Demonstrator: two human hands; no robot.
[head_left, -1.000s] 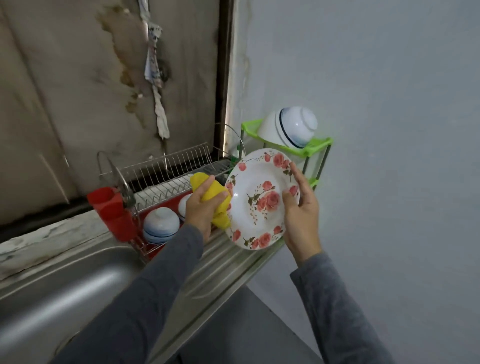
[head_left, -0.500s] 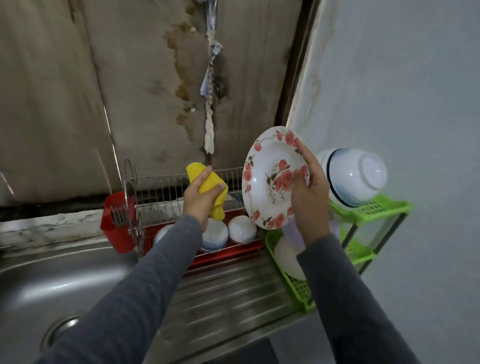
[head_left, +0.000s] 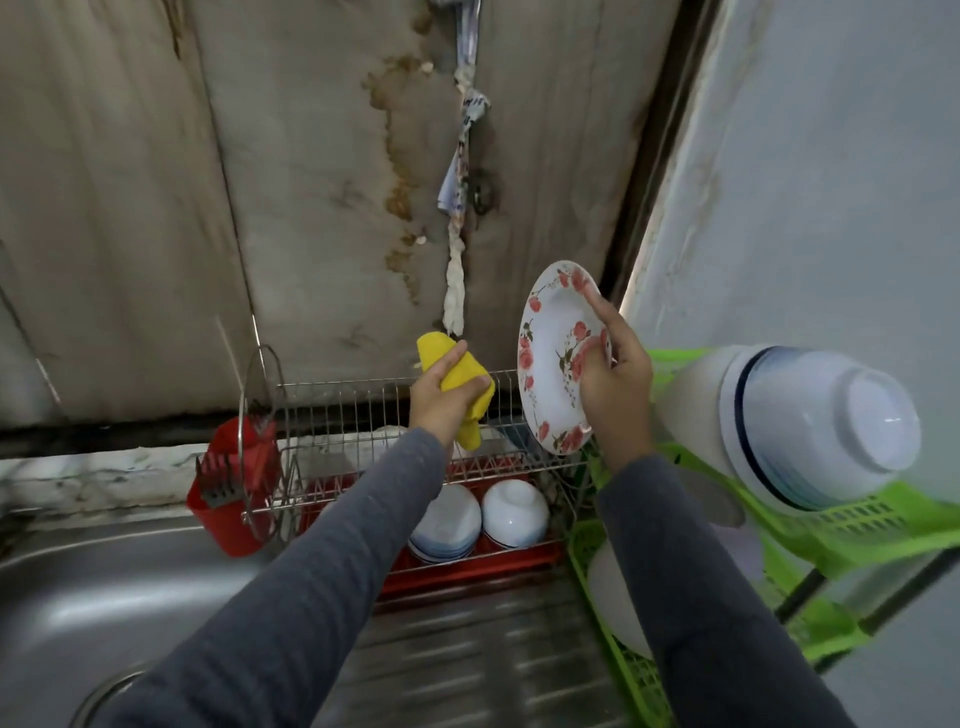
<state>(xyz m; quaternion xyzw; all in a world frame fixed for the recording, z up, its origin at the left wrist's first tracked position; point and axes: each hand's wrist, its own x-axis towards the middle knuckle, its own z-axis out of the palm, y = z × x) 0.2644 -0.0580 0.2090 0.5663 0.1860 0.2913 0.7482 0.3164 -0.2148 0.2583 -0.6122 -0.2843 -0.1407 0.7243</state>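
yellow cloth, white plate with pink roses, green rack

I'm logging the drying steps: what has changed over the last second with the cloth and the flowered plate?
The left hand has drawn the yellow cloth away from the rim of the flowered plate; they are now apart. The right hand has turned the plate more edge-on, facing the cloth. Unchanged: both grips, and the bowls in the wire rack.
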